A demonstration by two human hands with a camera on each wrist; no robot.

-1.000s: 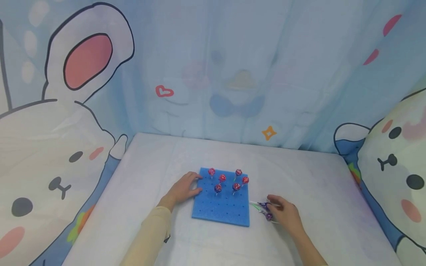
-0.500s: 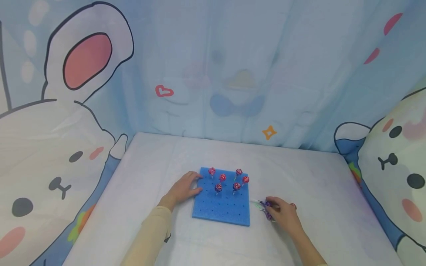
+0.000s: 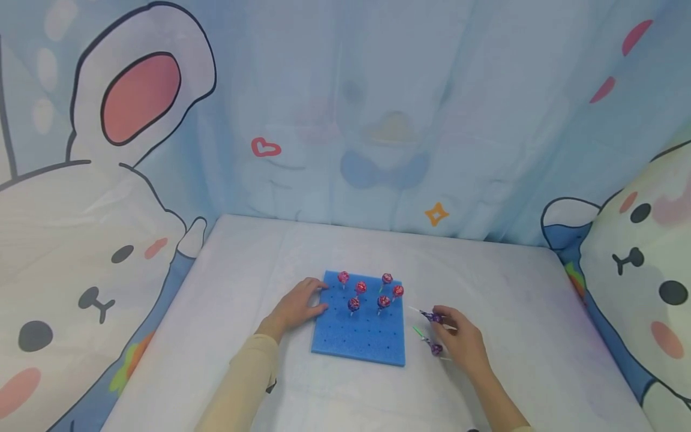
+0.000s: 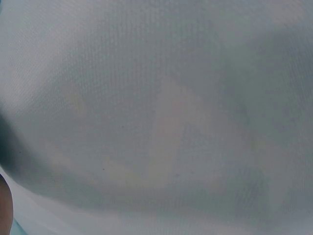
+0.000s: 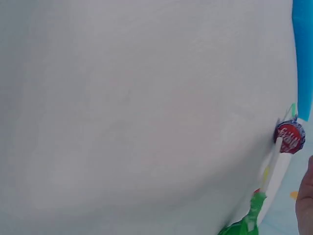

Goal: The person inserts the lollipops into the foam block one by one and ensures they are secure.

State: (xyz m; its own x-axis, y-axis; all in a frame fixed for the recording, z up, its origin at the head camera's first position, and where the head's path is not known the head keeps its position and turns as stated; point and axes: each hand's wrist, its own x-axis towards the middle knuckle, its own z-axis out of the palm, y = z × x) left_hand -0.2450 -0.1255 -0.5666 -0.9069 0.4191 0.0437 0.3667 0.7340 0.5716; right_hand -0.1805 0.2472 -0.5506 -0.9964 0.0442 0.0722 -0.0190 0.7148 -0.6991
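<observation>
A blue foam board (image 3: 351, 336) with rows of small holes lies on the white-covered table. Several lollipops in red and dark wrappers stand upright in its far half, such as this lollipop (image 3: 353, 305). My left hand (image 3: 294, 306) rests at the board's left edge, thumb and fingers spread. Right of the board, my right hand (image 3: 461, 339) pinches a purple-wrapped lollipop (image 3: 435, 317) by its head, the white stick pointing left. Below it on the table lies another purple lollipop (image 3: 436, 348) with a green stick. The right wrist view catches a finger (image 5: 305, 200) at its right edge.
In the right wrist view, a red-and-blue lollipop (image 5: 290, 137) and a green wrapper (image 5: 244, 220) lie on the cloth near the board's blue edge (image 5: 304, 58). A printed curtain (image 3: 378, 180) hangs behind the table. The left wrist view is nearly all pale cloth (image 4: 146, 122).
My right hand has taken hold of one purple lollipop and drawn it away from the other, slightly up and forward. My left hand stays at the board's edge.
</observation>
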